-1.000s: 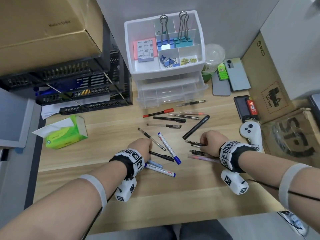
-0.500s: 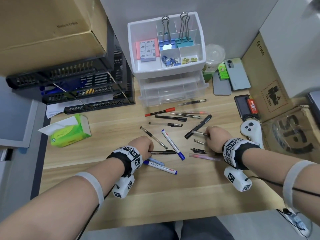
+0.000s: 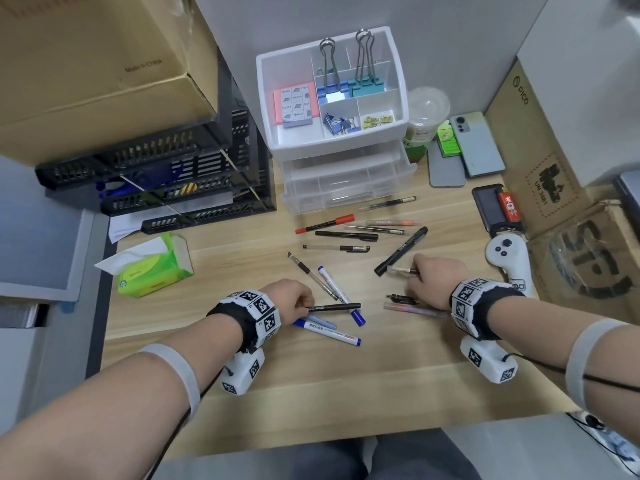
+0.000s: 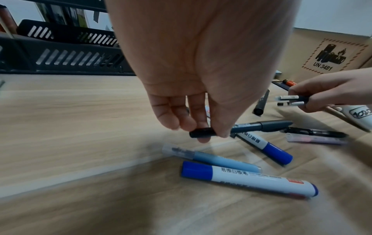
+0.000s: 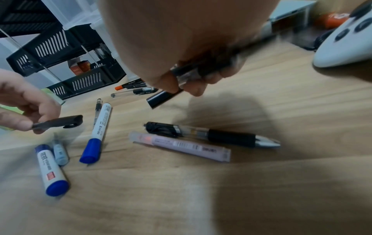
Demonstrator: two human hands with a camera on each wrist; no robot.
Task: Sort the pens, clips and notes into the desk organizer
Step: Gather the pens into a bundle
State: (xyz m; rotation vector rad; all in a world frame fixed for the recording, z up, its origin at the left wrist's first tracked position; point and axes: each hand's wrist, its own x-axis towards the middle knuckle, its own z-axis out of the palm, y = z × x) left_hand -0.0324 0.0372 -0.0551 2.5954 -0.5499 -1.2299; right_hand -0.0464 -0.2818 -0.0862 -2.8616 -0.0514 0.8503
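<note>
Pinching a black pen [image 3: 334, 308] by its end between thumb and fingers [image 4: 187, 122], the left hand [image 3: 294, 299] holds it level just above the wooden worktop [image 3: 311, 375], over two blue-capped markers [image 3: 327, 332]. At about three o'clock from it, the right hand [image 3: 431, 280] curls its fingers [image 5: 193, 89] round two thin pens [image 4: 289, 100], with a black click pen [image 5: 211, 134] and a pale lilac pen [image 5: 179, 148] lying beneath it. More pens [image 3: 346, 235] lie scattered at twelve o'clock, before the white organizer [image 3: 332, 143] that holds notes [image 3: 296, 103] and clips [image 3: 341, 121].
</note>
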